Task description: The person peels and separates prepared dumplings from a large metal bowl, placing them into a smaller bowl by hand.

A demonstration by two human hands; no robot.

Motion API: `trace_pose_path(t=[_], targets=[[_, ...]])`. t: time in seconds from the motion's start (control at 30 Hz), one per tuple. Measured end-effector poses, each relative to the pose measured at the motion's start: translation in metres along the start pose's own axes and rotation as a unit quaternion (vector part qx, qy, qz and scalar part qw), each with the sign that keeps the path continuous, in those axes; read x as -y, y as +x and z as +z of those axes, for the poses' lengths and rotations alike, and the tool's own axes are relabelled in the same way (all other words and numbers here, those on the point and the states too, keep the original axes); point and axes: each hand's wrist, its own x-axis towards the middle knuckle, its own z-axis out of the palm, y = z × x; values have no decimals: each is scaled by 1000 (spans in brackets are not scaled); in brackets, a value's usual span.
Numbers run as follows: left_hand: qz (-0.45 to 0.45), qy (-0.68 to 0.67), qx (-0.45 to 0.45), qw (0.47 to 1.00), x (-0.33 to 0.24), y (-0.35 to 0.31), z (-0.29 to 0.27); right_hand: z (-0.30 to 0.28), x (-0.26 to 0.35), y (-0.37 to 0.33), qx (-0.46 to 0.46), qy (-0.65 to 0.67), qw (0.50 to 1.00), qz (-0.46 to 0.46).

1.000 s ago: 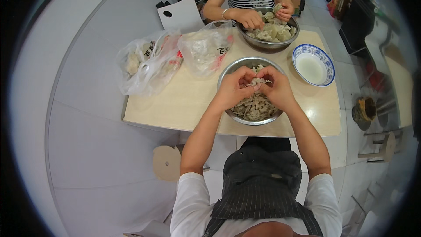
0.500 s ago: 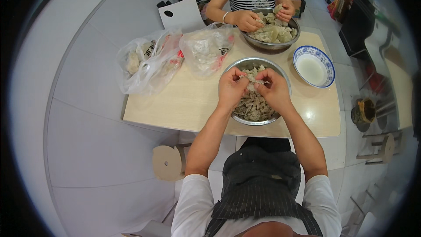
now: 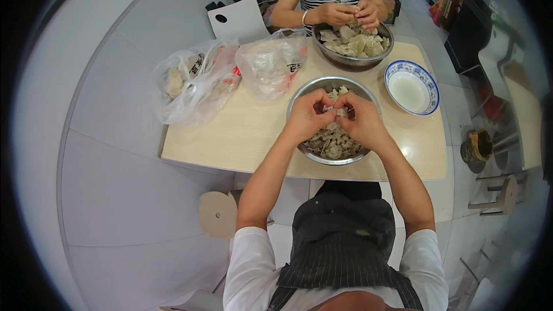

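Note:
My left hand [image 3: 311, 116] and my right hand [image 3: 362, 121] meet above a steel bowl [image 3: 337, 162] near the table's front edge. Both are closed in a pinch on one soft, pale torn food piece [image 3: 340, 112], mostly hidden by the fingers; its exact kind is unclear. Small grey-green torn pieces [image 3: 334, 144] fill the bowl beneath. Some paler bits show at its far side. Across the table, a person in a striped top pinches something with both hands [image 3: 351, 16] over a second steel bowl [image 3: 351, 63], which holds larger pale yellow-green pieces [image 3: 360, 46].
To the right stands a blue-and-white bowl [image 3: 412, 87] with cloudy whitish liquid. Two clear plastic bags [image 3: 199, 95] with pale contents lie on the left of the table [image 3: 242, 147]. A round stool [image 3: 218, 214] is below the table's left side.
My hands have drawn closer together, and less of the piece shows between them. The other person's hands have come together above the far bowl.

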Motion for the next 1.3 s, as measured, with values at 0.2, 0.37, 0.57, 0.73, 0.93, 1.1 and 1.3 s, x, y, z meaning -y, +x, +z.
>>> trace_pose_path(t=[0.2, 0.37, 0.57, 0.73, 0.93, 1.1, 1.3], targets=[[36, 66, -139, 988, 6, 2, 12, 5, -20, -2, -19, 54, 997, 60], [-33, -22, -102, 994, 18, 3, -17, -5, -20, -6, -62, 73, 991, 98], [1, -57, 8, 998, 4, 0, 5, 1, -8, -4, -49, 8, 998, -27], [27, 14, -69, 997, 4, 0, 14, 6, -26, -3, 3, 98, 995, 16], [36, 82, -93, 992, -5, 1, 14, 14, -30, -8, -15, 191, 975, 115], [201, 198, -136, 950, 2, 4, 11, 10, -25, -9, -16, 208, 970, 128], [41, 85, -29, 995, -11, 0, -10, -8, -17, -3, -56, 24, 998, 15]])
